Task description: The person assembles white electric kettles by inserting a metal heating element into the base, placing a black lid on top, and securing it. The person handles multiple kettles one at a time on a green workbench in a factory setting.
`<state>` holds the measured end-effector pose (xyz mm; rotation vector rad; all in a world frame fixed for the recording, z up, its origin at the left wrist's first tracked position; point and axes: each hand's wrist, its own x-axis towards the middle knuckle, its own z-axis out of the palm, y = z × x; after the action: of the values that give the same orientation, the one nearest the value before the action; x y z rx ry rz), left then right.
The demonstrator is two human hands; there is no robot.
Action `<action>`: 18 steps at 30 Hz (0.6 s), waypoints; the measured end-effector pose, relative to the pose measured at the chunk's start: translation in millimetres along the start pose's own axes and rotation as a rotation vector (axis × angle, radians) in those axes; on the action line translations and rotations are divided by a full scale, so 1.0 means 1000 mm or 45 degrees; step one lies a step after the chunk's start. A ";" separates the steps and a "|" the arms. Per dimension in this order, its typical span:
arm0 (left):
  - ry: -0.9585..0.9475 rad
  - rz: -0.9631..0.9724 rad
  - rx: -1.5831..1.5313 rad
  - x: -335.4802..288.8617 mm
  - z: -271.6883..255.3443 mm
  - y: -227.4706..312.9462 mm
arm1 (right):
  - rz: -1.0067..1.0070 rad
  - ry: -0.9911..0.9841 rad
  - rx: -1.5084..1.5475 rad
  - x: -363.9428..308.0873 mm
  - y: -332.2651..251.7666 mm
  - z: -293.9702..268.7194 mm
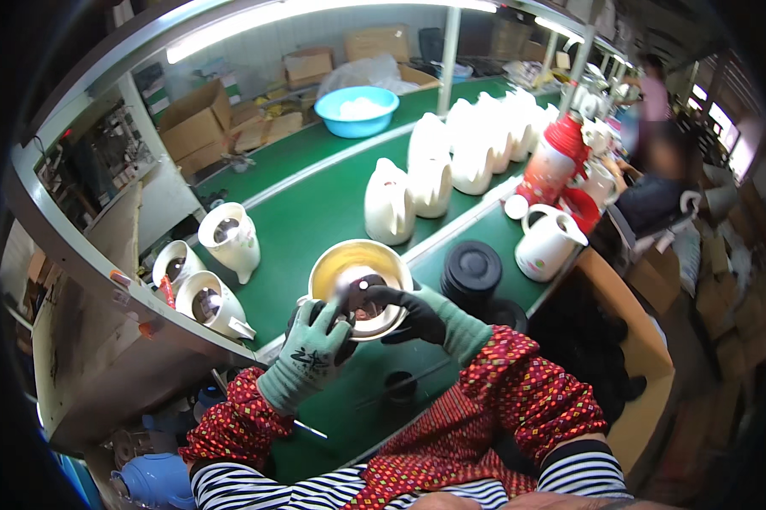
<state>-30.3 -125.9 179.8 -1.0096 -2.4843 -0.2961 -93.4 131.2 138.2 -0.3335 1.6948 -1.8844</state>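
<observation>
Two gloved hands meet over the green surface (315, 204) that stretches away from you. Beyond your hands stands a row of cream jug bodies (451, 157), the nearest one just past your fingertips, and farther still sits a blue basin (357, 110). Off beyond your left hand, three open-topped cream jugs (217, 272) cluster together. Just past your right hand lies a stack of black round lids (472, 270), with a white handled jug (546, 242) beside it. Between your hands you hold a cream jug body (362, 285) tipped so its open yellow-lit inside faces you. Your left hand (311, 357) is wrapped around its lower rim, fingers closed on it. Your right hand (413, 310) reaches across the mouth, fingertips pinched on a small dark part (362, 289) inside; what that part is, you cannot tell.
</observation>
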 end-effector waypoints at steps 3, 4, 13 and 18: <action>0.080 0.173 -0.189 0.004 -0.018 0.031 | -0.231 0.113 0.282 -0.062 0.020 0.001; 0.225 0.231 -0.259 0.007 -0.019 0.037 | -0.039 0.225 0.736 -0.084 0.005 0.007; -0.382 -0.946 -2.452 -0.044 0.108 0.071 | -0.149 0.481 0.836 -0.278 0.068 0.001; -1.006 -1.247 -3.163 0.017 0.039 0.159 | 0.095 0.316 0.730 -0.276 0.060 0.017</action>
<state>58.6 11.1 158.9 -0.0541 0.5945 1.8356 152.1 271.4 135.4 0.1957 1.2051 -2.3181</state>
